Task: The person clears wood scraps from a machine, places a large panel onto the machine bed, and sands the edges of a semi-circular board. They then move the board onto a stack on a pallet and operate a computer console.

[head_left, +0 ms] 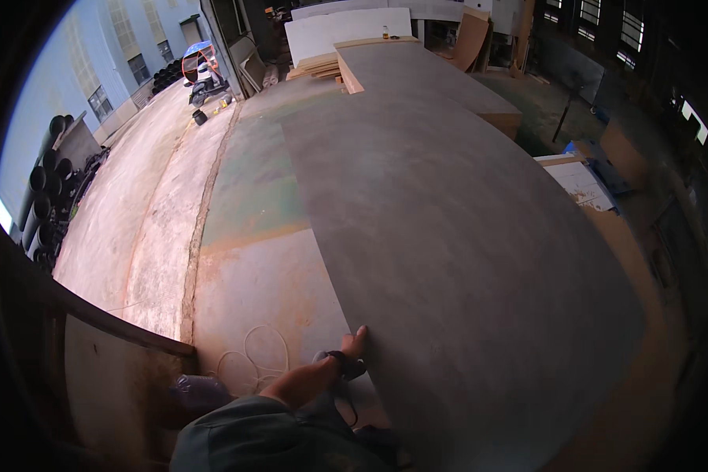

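A large dark grey board (480, 259) stretches away from me across the middle of the head view. My left hand (357, 344) is at its left edge, near the bottom of the picture. The thumb lies against the board's edge, and the hand looks closed on it, though the other fingers are hidden. A dark band (338, 359) circles the left wrist, below a rolled grey-green sleeve (244, 436). My right hand is out of sight.
A thin pale cord (248, 358) lies in loops on the floor left of the board. More stacked boards (350, 75) and a white panel (354, 27) stand beyond. Outside at the left are a scooter (207, 85) and black pipes (43, 197). Wooden panels lean at the back right.
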Demonstrator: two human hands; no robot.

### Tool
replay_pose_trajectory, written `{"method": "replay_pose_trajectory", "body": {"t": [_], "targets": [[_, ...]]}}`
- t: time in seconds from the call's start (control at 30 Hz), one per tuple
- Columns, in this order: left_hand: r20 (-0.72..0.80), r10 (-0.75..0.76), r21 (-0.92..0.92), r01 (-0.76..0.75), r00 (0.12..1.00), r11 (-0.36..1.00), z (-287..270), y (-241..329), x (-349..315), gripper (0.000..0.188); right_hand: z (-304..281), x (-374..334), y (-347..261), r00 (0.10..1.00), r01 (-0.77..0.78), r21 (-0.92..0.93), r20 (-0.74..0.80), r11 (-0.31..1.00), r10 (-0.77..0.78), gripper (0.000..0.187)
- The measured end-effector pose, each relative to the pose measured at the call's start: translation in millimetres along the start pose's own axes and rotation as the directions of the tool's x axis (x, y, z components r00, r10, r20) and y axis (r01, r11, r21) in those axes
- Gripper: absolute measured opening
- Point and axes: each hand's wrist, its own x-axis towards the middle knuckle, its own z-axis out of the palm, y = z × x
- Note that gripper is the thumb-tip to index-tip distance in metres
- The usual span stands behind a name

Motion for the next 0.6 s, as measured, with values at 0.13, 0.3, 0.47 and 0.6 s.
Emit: {"method": "replay_pose_trajectory", "body": {"t": [0.13,0.3,0.47,0.6], "targets": [[0.509,-0.059,0.195,-0.049,0.859,0.980,-32,-13,23,0.078,-65,-44,-93,0.941,0.312,-0.088,-0.105,0.946,-0.320,0.064],[0.574,0.164,0.347,-0.420,0.802,0.839,-161,-21,78,0.073,-114,-152,-319,0.620,0.784,0.250,-0.274,0.568,-0.736,0.070],[0.232,-0.033,0.399,-0.064,0.972,0.915,-370,-22,160,0.053,-143,-278,-504,0.648,0.758,-0.101,0.002,0.645,-0.761,0.063],[-0.069,-0.082,0.158,0.092,0.994,0.983,-512,-9,205,0.042,-87,-297,-565,0.824,0.546,0.041,0.157,0.837,-0.545,0.066]]}}
